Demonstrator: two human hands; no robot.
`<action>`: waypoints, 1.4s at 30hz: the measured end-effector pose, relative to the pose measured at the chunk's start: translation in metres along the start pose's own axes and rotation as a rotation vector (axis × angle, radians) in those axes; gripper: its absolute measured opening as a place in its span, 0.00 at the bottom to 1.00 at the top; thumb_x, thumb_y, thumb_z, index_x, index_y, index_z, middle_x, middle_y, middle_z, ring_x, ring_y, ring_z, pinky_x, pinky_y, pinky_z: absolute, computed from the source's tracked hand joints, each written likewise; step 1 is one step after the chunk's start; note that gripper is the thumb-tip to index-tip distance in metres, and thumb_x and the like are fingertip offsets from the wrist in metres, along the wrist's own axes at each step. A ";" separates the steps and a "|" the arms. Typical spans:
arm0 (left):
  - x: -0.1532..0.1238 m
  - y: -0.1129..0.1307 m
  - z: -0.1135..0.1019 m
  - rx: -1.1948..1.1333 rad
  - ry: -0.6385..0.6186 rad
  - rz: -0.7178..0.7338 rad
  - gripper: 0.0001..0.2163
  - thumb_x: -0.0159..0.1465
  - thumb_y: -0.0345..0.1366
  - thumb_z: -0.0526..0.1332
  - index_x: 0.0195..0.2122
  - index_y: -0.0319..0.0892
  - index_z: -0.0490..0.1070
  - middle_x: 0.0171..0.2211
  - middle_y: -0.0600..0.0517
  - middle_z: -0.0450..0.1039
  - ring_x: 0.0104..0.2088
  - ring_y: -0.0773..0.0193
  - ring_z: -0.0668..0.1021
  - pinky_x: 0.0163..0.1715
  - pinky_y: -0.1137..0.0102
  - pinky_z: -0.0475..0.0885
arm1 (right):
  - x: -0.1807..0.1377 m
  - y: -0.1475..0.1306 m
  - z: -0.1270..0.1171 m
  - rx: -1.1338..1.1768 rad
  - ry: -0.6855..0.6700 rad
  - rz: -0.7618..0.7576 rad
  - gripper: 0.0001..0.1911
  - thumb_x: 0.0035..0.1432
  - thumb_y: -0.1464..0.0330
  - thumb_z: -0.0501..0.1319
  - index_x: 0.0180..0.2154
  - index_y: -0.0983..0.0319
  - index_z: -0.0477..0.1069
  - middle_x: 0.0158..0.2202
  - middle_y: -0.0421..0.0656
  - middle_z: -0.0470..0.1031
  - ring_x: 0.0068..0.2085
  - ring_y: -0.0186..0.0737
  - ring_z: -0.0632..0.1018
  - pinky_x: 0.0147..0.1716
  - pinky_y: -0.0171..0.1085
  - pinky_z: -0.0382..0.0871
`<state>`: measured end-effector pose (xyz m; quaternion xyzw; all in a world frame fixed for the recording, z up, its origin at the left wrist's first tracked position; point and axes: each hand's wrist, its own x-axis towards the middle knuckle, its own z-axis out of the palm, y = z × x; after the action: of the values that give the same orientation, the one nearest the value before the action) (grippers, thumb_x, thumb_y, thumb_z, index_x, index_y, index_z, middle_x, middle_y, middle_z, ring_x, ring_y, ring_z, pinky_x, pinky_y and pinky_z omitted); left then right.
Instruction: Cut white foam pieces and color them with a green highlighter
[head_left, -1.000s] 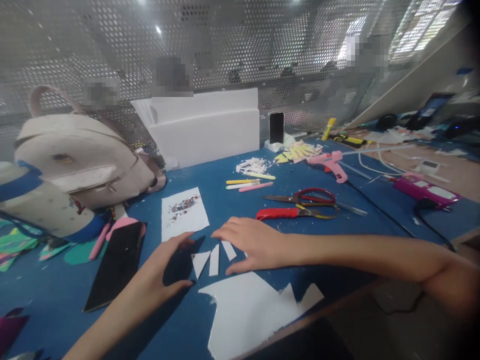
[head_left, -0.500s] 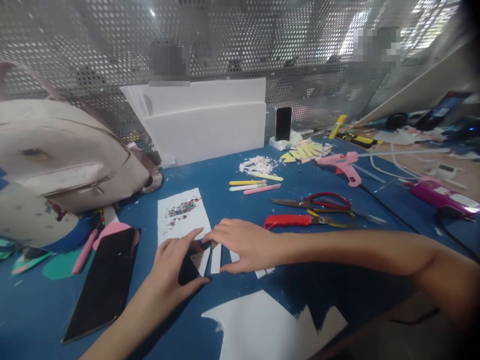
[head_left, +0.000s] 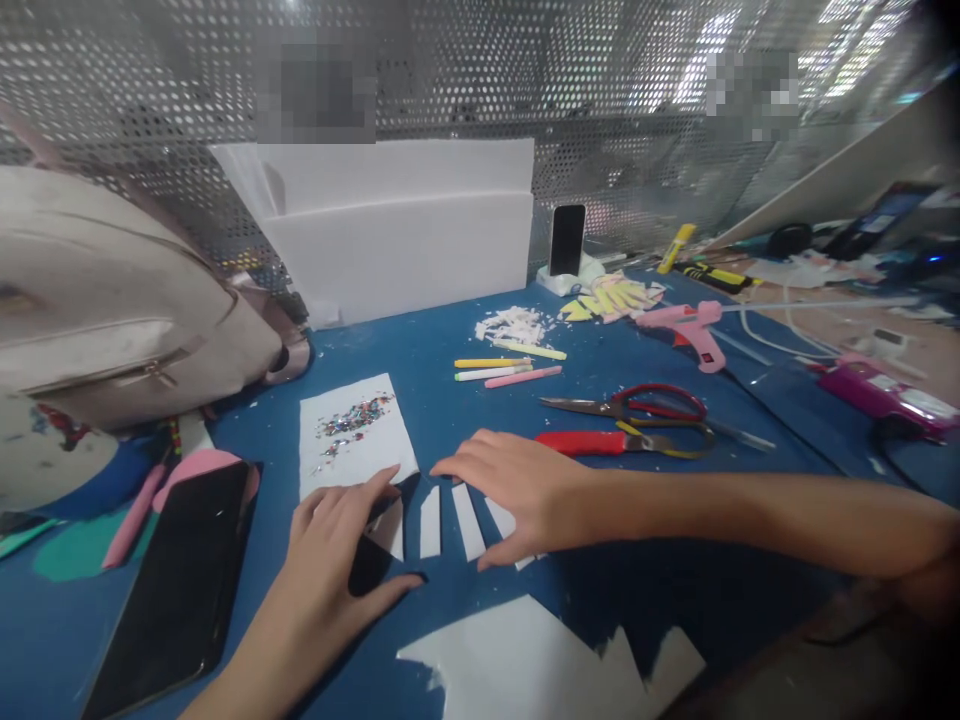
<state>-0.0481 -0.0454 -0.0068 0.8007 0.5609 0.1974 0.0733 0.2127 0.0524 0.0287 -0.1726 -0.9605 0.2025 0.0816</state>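
Several small white foam strips [head_left: 448, 521] lie side by side on the blue table [head_left: 660, 560] in front of me. My left hand [head_left: 337, 540] rests flat beside the leftmost piece, fingers spread, its fingertips on that piece's edge. My right hand [head_left: 517, 485] lies flat over the right end of the row, fingers stretched out and touching the strips. Neither hand grips anything. A large jagged white foam sheet [head_left: 525, 660] lies nearer to me.
A white card with glitter [head_left: 352, 435] sits just beyond the strips. A black phone [head_left: 176, 585] lies left, a pale backpack [head_left: 112, 310] behind it. Scissors [head_left: 637, 410], a red-handled cutter [head_left: 592, 442], coloured sticks [head_left: 502, 365], a pink glue gun [head_left: 686, 325] and white foam boards [head_left: 397, 235] lie beyond.
The view has shifted, so the large sheet sits lower in frame. My left hand has come up against the leftmost piece. More strips now show, spread in a row under my right fingers.
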 end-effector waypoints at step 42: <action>-0.002 -0.002 0.000 0.004 0.024 0.026 0.32 0.61 0.41 0.64 0.64 0.50 0.50 0.51 0.49 0.71 0.51 0.53 0.72 0.54 0.52 0.59 | 0.000 -0.004 -0.002 0.145 0.074 0.130 0.31 0.55 0.61 0.67 0.57 0.61 0.62 0.55 0.49 0.66 0.56 0.48 0.66 0.50 0.44 0.66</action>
<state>-0.0504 -0.0465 -0.0083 0.8055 0.5517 0.2068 0.0627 0.2120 0.0492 0.0318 -0.2355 -0.9264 0.2700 0.1159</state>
